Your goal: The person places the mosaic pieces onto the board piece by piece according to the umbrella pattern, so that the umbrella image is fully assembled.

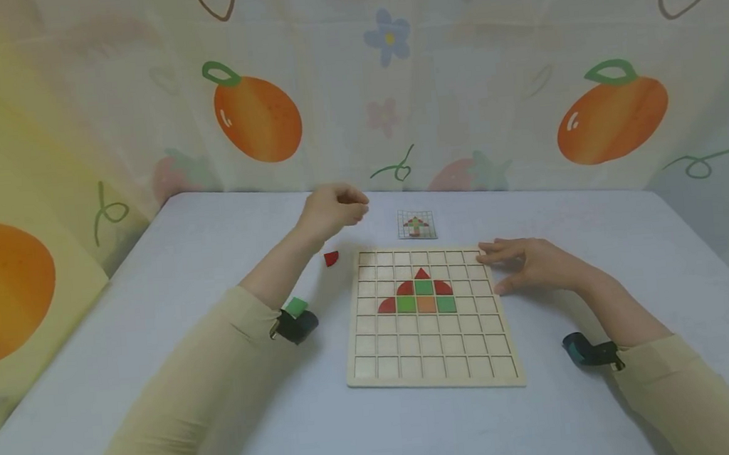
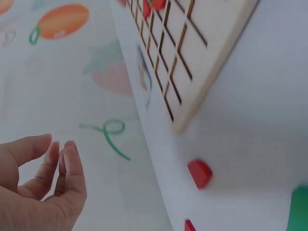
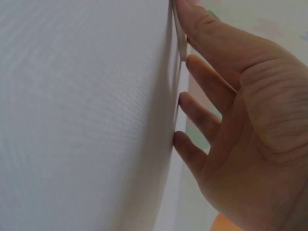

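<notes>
A wooden grid board (image 1: 385, 365) lies on the table, bearing red, green and orange pieces, with a red triangle (image 1: 422, 274) on top. My left hand (image 1: 334, 208) hovers beyond its far left corner. In the left wrist view, that hand's fingers (image 2: 73, 161) bend toward the thumb with a gap and nothing between them. Below it on the table lies a red quarter-round block (image 1: 331, 259). My right hand (image 1: 537, 264) touches the board's right edge near the far corner. The right wrist view shows its thumb (image 3: 204, 24) along the edge and the other fingers loosely spread.
A small pattern card (image 1: 416, 224) lies behind the board. Beside the left wrist camera shows a green block (image 1: 296, 306). Another red piece (image 2: 189, 225) peeks in at the bottom of the left wrist view. A fruit-print curtain (image 1: 454, 56) hangs behind the table.
</notes>
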`<action>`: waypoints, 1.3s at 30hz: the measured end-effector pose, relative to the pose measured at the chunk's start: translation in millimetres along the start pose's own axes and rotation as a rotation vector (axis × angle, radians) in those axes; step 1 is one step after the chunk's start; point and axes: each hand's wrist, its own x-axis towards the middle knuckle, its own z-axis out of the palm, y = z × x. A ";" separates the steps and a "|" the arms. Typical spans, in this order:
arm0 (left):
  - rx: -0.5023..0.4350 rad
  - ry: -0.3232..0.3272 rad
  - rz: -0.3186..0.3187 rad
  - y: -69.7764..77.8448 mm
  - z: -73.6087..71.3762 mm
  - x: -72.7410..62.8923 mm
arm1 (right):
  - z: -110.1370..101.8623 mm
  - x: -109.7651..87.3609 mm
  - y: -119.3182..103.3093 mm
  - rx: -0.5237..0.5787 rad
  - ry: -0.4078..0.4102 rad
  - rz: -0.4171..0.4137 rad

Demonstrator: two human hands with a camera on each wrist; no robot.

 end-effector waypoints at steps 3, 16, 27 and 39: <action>-0.053 0.064 -0.031 -6.6 -14.4 6.6 | 0.5 0.3 1.3 -0.004 0.000 -0.007; -0.060 0.374 -0.334 -48.4 -40.1 36.7 | 1.0 1.9 6.1 -0.001 0.001 -0.012; 0.006 0.415 -0.416 -68.9 -39.3 35.6 | 0.9 2.7 5.1 -0.001 -0.004 -0.002; 0.235 0.333 -0.387 -83.7 -36.8 36.0 | 0.5 2.6 4.8 0.003 -0.009 -0.004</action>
